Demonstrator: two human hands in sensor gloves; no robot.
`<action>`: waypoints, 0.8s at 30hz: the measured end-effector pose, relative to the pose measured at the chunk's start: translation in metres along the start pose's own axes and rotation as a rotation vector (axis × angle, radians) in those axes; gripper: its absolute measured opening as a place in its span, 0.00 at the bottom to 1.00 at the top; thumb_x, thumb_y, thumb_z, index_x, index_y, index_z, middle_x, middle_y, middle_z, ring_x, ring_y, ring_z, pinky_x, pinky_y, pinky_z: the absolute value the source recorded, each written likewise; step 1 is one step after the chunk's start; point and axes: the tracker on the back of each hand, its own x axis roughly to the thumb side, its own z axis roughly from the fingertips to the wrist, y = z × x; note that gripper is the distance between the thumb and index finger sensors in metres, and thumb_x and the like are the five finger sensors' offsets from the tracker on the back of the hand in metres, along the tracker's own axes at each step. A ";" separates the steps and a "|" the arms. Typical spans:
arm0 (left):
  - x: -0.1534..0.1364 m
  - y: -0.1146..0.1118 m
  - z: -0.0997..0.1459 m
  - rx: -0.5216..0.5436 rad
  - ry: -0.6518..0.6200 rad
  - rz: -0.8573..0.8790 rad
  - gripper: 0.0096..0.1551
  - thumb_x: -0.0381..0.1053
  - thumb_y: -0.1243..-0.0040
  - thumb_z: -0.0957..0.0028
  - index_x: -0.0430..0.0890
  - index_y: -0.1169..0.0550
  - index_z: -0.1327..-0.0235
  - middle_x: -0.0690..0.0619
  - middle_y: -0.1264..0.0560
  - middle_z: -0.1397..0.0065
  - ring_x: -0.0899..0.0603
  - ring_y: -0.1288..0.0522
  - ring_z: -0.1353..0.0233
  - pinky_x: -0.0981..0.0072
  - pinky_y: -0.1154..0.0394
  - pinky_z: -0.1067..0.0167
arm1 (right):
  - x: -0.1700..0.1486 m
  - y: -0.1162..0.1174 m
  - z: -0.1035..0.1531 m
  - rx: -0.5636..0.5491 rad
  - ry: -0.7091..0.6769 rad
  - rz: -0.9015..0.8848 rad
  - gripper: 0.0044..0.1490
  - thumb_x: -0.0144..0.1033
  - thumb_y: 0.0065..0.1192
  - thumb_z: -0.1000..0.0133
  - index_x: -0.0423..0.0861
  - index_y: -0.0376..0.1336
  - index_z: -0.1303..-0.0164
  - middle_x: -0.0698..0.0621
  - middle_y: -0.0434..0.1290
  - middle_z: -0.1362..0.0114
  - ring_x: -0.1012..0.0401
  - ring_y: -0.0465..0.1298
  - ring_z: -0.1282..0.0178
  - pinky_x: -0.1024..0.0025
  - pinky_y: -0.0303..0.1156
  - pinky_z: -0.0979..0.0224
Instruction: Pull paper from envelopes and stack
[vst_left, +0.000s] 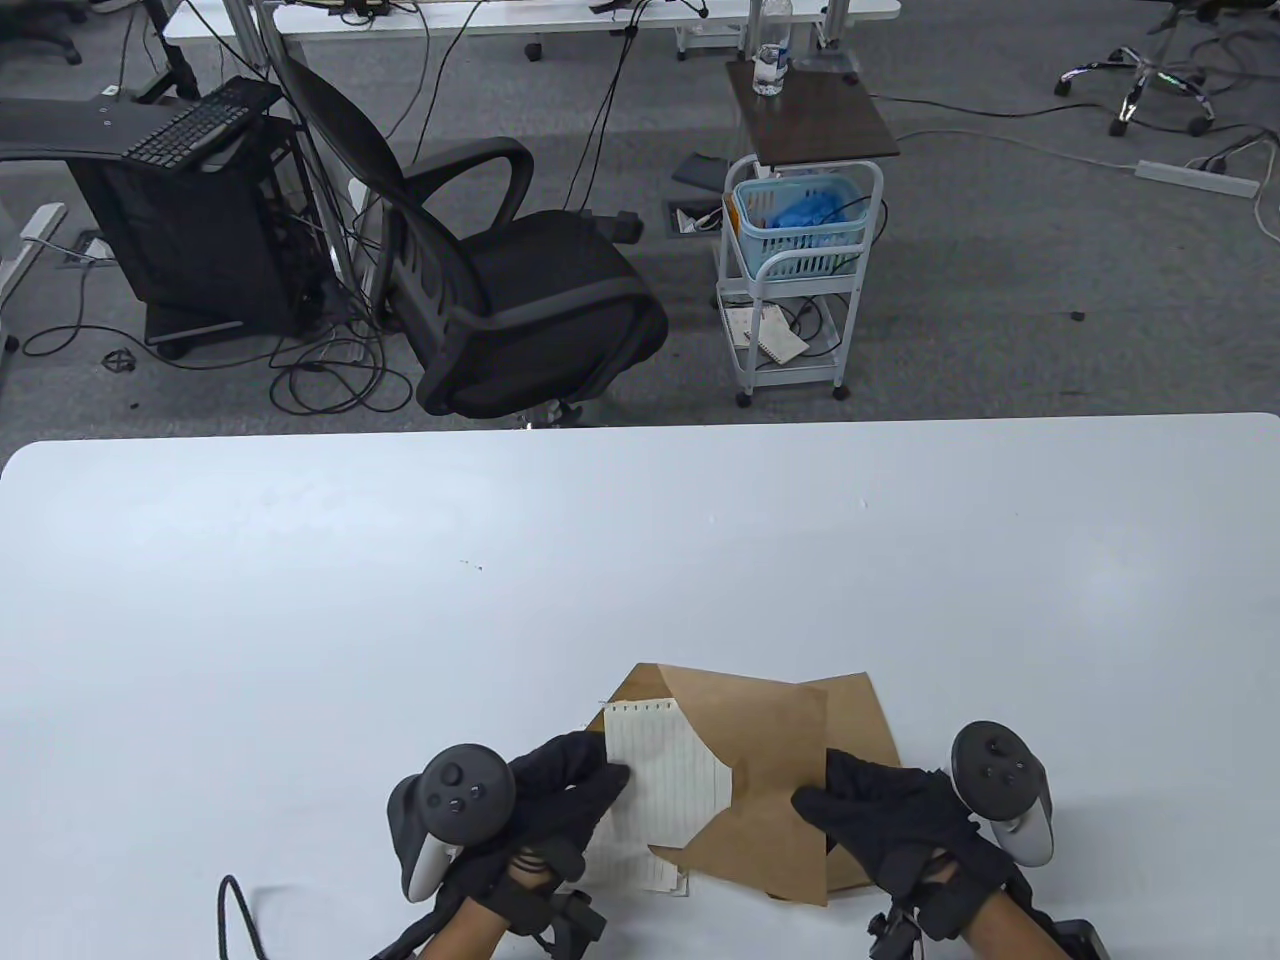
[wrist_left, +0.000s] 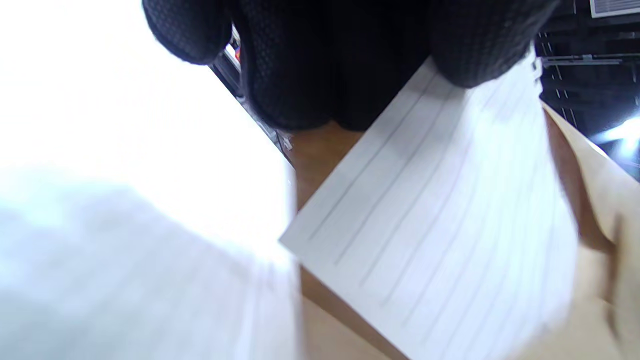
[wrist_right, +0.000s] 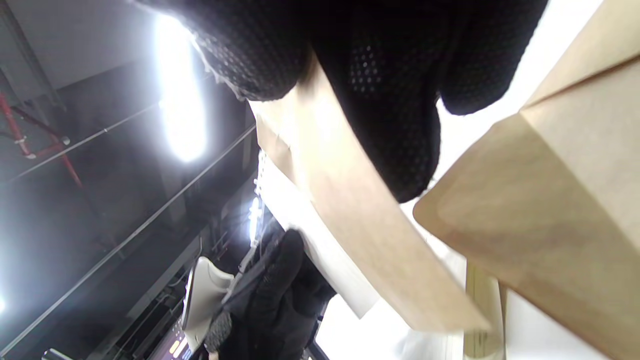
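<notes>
Left hand pinching lined sheet at table's 6 o'clock edge, half out toward 9 o'clock; right hand gripping kraft envelope as anchor, spare envelope beneath.

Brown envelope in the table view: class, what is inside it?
A lined paper sheet sticks out of the brown envelope, gripped by the left hand. The right hand holds the envelope. The sheet's inner end, and anything else inside, is covered.
</notes>
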 end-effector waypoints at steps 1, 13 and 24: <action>-0.002 0.003 -0.001 0.007 0.007 -0.003 0.19 0.55 0.36 0.46 0.60 0.20 0.42 0.54 0.16 0.45 0.44 0.14 0.47 0.40 0.28 0.36 | 0.000 -0.005 0.001 -0.021 -0.002 -0.001 0.28 0.36 0.66 0.43 0.46 0.67 0.31 0.45 0.83 0.40 0.55 0.89 0.59 0.50 0.75 0.36; -0.037 0.035 -0.008 0.006 0.209 -0.033 0.23 0.51 0.34 0.46 0.55 0.20 0.36 0.55 0.13 0.53 0.46 0.11 0.56 0.43 0.24 0.42 | -0.015 -0.068 0.020 -0.323 0.044 -0.070 0.28 0.36 0.66 0.43 0.45 0.67 0.31 0.45 0.82 0.40 0.55 0.88 0.58 0.49 0.74 0.36; -0.021 -0.006 -0.014 -0.143 0.129 -0.357 0.35 0.50 0.33 0.46 0.63 0.33 0.26 0.54 0.12 0.53 0.47 0.11 0.59 0.44 0.23 0.43 | -0.015 -0.066 0.021 -0.318 0.046 -0.066 0.29 0.36 0.65 0.42 0.44 0.67 0.31 0.45 0.82 0.41 0.55 0.88 0.58 0.49 0.74 0.36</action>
